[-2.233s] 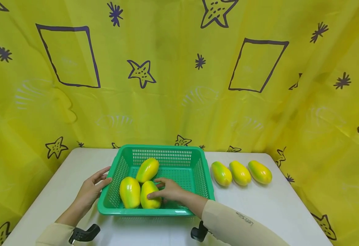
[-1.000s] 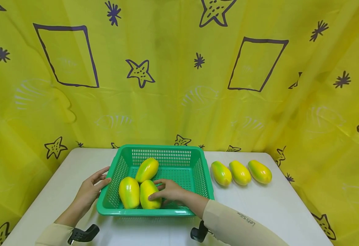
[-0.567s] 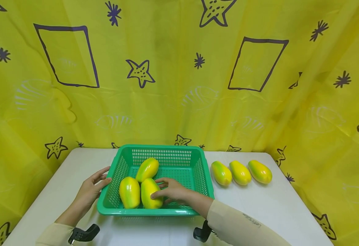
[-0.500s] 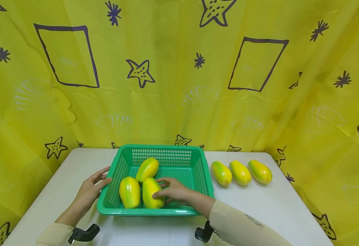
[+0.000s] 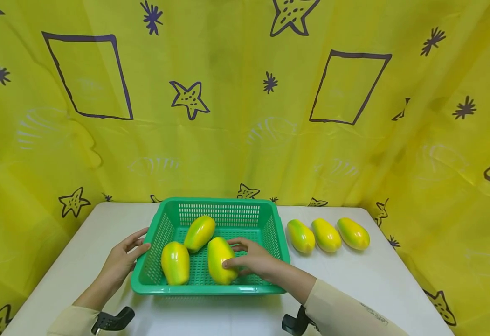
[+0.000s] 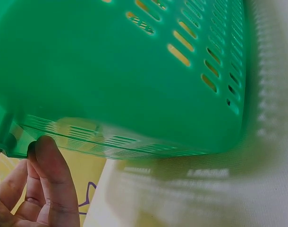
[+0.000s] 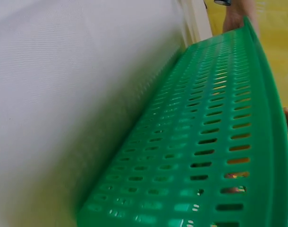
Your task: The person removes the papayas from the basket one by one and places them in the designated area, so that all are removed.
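A green plastic basket (image 5: 211, 290) with slotted walls stands on the table. My left hand (image 5: 119, 259) grips its left rim; in the left wrist view, curled fingers (image 6: 52, 175) reach up under the rim. Inside the basket, my right hand (image 5: 255, 259) holds a glossy yellow-green papaya (image 5: 219, 261) from its right side, thumb toward the near side and fingers around the far side. To its left lie a second papaya (image 5: 175, 263) near the front and a third papaya (image 5: 200, 233) behind. In the right wrist view, the basket's slotted wall (image 7: 210, 123) hides the fruit and grip.
Right of the basket, three more papayas lie in a row on the white table (image 5: 337, 280): a near one (image 5: 301, 236), a middle one (image 5: 326, 235) and an outer one (image 5: 353, 234). A yellow patterned curtain (image 5: 236, 140) hangs behind the table and along both sides.
My right hand has moved right within the basket, taking its papaya away from the front-left one, so a gap shows between them. The left hand keeps its place on the rim.
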Demonstrator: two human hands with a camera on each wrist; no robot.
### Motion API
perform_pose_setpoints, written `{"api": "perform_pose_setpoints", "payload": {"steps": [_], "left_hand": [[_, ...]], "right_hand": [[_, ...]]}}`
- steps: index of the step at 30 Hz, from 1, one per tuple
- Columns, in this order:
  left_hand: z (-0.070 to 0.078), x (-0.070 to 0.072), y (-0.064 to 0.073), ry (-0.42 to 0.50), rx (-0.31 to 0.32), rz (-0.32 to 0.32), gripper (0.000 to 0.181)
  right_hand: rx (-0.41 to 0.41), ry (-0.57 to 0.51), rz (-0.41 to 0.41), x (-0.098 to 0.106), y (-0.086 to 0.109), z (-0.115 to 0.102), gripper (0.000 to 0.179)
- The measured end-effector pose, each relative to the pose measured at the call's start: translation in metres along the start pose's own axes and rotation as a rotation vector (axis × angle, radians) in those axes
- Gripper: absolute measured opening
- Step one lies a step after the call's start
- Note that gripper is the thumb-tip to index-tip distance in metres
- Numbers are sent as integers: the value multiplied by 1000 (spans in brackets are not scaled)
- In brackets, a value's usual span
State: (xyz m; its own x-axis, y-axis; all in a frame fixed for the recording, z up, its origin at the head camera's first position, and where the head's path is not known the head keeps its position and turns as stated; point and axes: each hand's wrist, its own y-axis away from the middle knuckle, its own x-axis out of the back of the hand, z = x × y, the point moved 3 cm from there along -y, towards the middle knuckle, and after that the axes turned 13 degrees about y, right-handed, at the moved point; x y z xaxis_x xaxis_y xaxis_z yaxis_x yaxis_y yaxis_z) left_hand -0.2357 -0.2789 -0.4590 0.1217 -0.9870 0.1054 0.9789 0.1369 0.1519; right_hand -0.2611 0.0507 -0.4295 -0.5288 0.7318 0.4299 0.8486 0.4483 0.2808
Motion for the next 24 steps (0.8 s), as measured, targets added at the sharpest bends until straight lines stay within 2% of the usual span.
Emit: {"api": "perform_pose_setpoints", "payload": {"steps": [24], "left_hand": [[-1,1,-1,-10,8,-14,66]], "right_hand": [[-13,-72,35,36,32,4,72]]}}
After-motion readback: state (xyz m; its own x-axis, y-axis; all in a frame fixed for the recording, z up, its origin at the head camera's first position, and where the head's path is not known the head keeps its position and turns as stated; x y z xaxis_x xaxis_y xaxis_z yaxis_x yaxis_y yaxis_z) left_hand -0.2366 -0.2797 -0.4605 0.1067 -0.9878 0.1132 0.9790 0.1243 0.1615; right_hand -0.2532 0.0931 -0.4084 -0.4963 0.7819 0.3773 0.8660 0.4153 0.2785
